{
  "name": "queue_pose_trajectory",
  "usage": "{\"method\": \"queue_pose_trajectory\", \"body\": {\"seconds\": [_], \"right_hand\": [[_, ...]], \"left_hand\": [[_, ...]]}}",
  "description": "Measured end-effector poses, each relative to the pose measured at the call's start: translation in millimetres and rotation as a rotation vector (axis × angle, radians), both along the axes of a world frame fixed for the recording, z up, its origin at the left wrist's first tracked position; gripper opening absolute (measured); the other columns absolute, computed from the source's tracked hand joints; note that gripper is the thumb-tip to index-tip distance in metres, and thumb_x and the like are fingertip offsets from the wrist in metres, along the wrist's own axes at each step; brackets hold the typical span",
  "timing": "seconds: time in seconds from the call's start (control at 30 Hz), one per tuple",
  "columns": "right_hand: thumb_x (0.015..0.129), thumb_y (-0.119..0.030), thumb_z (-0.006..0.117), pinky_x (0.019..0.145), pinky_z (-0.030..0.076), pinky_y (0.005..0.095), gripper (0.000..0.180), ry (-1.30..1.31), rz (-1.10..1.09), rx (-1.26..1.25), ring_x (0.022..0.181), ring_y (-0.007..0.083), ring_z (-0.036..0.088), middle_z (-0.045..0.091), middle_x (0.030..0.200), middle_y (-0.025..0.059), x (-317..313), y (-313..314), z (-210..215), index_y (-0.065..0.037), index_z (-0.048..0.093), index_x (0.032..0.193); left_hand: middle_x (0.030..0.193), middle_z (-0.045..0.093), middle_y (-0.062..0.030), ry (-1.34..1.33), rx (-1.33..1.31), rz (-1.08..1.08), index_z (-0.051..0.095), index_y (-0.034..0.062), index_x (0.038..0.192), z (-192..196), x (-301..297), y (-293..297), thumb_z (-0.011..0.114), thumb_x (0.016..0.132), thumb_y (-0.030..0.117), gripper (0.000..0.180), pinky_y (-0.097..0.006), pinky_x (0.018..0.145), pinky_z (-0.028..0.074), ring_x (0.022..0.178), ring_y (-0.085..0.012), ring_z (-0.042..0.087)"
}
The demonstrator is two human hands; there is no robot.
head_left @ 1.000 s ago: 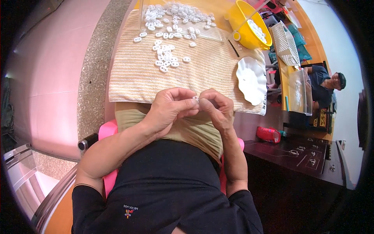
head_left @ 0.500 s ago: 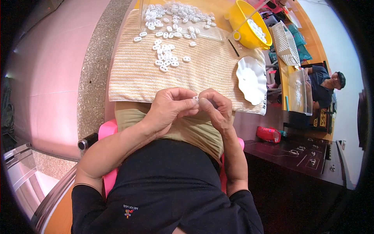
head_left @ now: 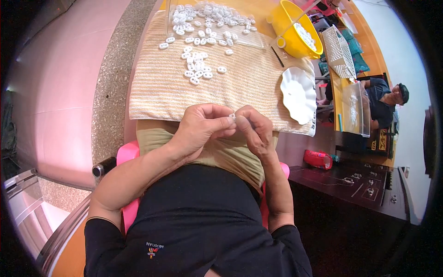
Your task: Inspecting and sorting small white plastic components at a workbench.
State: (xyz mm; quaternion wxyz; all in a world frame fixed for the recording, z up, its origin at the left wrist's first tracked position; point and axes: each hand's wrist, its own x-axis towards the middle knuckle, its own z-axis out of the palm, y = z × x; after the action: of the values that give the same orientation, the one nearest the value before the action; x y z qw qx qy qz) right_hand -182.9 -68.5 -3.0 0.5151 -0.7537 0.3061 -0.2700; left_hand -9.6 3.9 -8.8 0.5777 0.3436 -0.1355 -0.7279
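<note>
Between the fingertips of both hands, just over the near edge of the towel, is a small white plastic piece (head_left: pixel 232 116), mostly covered by fingers. My left hand (head_left: pixel 205 122) pinches it between thumb and forefinger. From the other side, my right hand (head_left: pixel 254 127) closes thumb and forefinger on it. Farther off lies a small cluster of white oval pieces with holes (head_left: pixel 197 67) on the striped towel (head_left: pixel 157 83). A bigger heap of the same pieces (head_left: pixel 217 15) fills a clear shallow tray (head_left: pixel 251 41) behind them.
A white scalloped dish (head_left: pixel 297 94) rests at the towel's right. Near it are a thin black stick (head_left: pixel 278 57) and a yellow basket (head_left: pixel 281 21) holding white pieces. At the far right a person (head_left: pixel 383 99) sits beside a clear bin (head_left: pixel 364 111) and a white perforated basket (head_left: pixel 339 53).
Both hands keep their pinch at nearly the same spot. The fingers shift only very slightly around the small white piece.
</note>
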Motion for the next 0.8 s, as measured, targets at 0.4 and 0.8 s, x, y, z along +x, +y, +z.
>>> {"method": "queue_pose_trajectory", "body": {"seconds": [0.4, 0.8], "right_hand": [[0.093, -0.006, 0.055, 0.065, 0.043, 0.0266, 0.012, 0.041, -0.013, -0.185, 0.071, 0.0147, 0.052, 0.054, 0.078, 0.0069, 2.2, -2.3, 1.0, 0.000, 0.055, 0.083], [0.096, -0.010, 0.053, 0.066, 0.043, 0.0259, 0.017, 0.035, -0.045, -0.125, 0.071, 0.0127, 0.053, 0.056, 0.077, 0.0065, 6.8, 3.9, 0.9, 0.001, 0.055, 0.083]], "left_hand": [[0.092, 0.067, -0.0102, -0.028, -0.012, -0.019, 0.062, -0.0036, 0.100, -0.4, 0.7, -0.9, 0.066, 0.086, 0.001, 0.016, -0.027, 0.073, 0.058, 0.080, -0.0158, 0.066], [0.090, 0.067, -0.0102, -0.046, -0.003, 0.024, 0.063, -0.0039, 0.100, -2.2, -0.9, 0.4, 0.066, 0.086, 0.002, 0.016, -0.027, 0.073, 0.058, 0.079, -0.0158, 0.067]]}}
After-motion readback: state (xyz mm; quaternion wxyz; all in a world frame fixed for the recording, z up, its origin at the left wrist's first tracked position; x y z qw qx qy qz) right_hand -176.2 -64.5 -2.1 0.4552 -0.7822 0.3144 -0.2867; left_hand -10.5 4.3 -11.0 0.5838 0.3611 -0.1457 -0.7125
